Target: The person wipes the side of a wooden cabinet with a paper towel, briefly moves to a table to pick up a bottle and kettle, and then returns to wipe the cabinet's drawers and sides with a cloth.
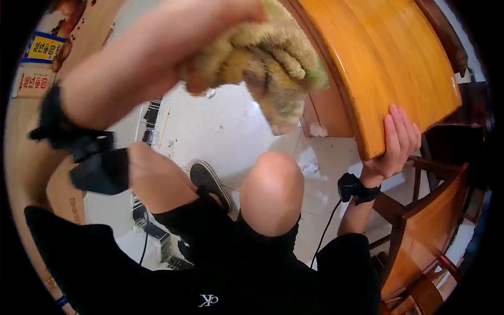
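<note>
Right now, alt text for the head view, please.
The left hand holds a shaggy tan cloth by the edge of a wooden table, blurred, while the right hand grips that edge. Below are bare knees, a black shoe, a white floor and a wooden chair.

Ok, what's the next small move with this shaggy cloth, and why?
Probably press the shaggy cloth onto the curved edge of the wooden table. Your left hand holds it in the air just beside that edge, not clearly touching, while your right hand grips the rim lower down, bracing it.
</note>
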Action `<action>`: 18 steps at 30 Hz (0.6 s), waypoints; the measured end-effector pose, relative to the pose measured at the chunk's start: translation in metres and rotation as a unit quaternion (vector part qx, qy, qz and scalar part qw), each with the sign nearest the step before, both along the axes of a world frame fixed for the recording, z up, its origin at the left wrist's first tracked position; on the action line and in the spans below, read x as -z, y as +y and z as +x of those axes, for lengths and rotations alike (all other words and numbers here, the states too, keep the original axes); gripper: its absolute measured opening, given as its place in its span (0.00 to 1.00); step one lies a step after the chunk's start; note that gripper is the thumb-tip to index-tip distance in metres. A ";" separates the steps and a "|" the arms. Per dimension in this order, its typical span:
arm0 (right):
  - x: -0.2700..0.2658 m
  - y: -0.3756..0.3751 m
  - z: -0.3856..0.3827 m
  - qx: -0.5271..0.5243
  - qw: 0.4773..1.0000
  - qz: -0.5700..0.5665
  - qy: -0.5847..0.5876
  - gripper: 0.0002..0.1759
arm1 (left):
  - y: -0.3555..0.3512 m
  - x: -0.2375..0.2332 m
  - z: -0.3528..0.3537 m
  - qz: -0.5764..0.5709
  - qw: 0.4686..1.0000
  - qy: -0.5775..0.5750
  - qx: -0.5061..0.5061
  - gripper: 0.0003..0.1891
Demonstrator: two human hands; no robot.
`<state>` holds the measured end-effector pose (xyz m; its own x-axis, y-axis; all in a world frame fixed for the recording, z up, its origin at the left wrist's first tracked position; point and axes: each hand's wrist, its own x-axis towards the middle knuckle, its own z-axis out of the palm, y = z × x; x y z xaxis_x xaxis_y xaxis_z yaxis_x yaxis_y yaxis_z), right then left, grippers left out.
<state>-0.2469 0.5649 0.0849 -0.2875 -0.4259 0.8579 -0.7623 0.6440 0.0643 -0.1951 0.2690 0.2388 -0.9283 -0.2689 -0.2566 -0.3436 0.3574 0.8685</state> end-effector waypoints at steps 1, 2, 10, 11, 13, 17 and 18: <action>0.001 -0.001 -0.001 -0.004 1.000 -0.005 0.004 0.21 | 0.001 0.025 -0.001 0.020 1.000 0.006 -0.017 0.18; 0.002 -0.001 -0.002 -0.008 1.000 -0.010 0.008 0.22 | 0.008 0.044 -0.002 0.040 0.999 0.011 -0.034 0.19; 0.002 0.011 -0.010 -0.041 0.995 0.031 0.088 0.24 | 0.037 0.272 -0.017 0.078 0.963 0.154 -0.208 0.23; 0.003 0.005 -0.012 -0.059 0.993 0.007 0.103 0.24 | 0.048 0.291 -0.020 0.091 0.960 0.164 -0.208 0.23; 0.003 0.002 -0.015 -0.082 0.990 -0.005 0.111 0.25 | 0.072 0.312 -0.027 0.135 0.961 0.169 -0.174 0.25; 0.007 0.004 -0.019 -0.087 0.990 -0.018 0.111 0.26 | 0.100 0.335 -0.041 0.065 0.942 0.266 -0.194 0.26; 0.008 0.004 -0.020 -0.087 0.990 -0.023 0.113 0.26 | 0.106 0.337 -0.036 0.063 0.947 0.259 -0.182 0.27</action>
<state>-0.2666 0.5694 0.0771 -0.0124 -0.4117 0.9112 -0.8320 0.5097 0.2190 -0.2309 0.3747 -0.0980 -0.7901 -0.5927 0.1564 0.0591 0.1804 0.9818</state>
